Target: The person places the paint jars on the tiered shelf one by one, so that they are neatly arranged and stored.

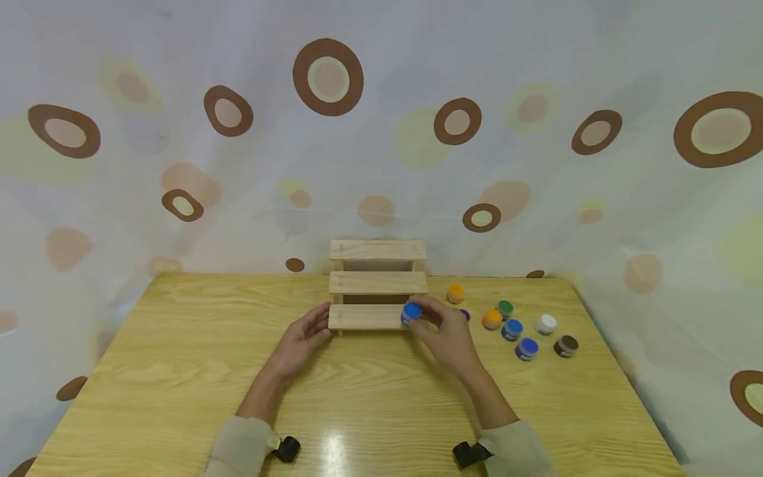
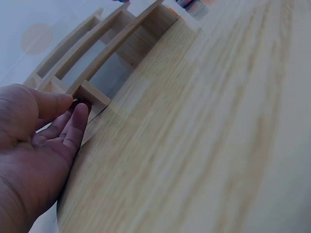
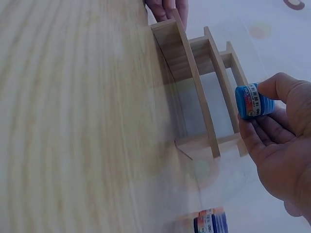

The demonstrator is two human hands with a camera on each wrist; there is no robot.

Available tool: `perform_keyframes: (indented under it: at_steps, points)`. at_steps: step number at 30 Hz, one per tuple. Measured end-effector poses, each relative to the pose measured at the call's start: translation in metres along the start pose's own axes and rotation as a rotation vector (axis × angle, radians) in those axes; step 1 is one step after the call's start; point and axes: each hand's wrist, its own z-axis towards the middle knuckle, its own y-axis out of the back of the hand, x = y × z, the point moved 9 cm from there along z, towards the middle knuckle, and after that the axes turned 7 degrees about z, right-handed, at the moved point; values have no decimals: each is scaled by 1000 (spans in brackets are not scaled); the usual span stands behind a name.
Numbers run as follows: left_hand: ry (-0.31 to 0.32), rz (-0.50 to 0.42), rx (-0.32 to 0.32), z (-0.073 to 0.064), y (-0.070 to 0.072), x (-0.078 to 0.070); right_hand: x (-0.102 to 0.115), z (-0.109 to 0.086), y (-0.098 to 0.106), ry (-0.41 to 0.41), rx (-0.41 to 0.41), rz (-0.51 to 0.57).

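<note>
Pale wood-grain desk (image 1: 381,411) runs in front and left of three-step light wooden rack (image 1: 378,283). Left hand (image 1: 301,341), fingers bent, touches rack's left end; can't tell if gripping. Right hand (image 1: 444,334) pinches small round blue-lidded jar (image 1: 410,314) at rack's lower right end. Loose mixed-colour jars (image 1: 512,329) right of rack. Desk's back edge near rack's rear, along white circle-patterned cloth (image 1: 381,152).

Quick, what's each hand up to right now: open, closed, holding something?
Left hand: closed, gripping the wooden rack at its lower left end.
Right hand: closed, holding a small blue jar.
</note>
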Motion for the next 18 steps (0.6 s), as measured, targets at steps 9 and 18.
perform_keyframes:
  at_steps: [9, 18]
  points:
    - [-10, 8, 12, 2, -1, -2, 7, 23, -13, -62, 29, 33]
    - [-8, 9, 9, 1, 0, 0, 16, 50, -26, -76, 42, 51]
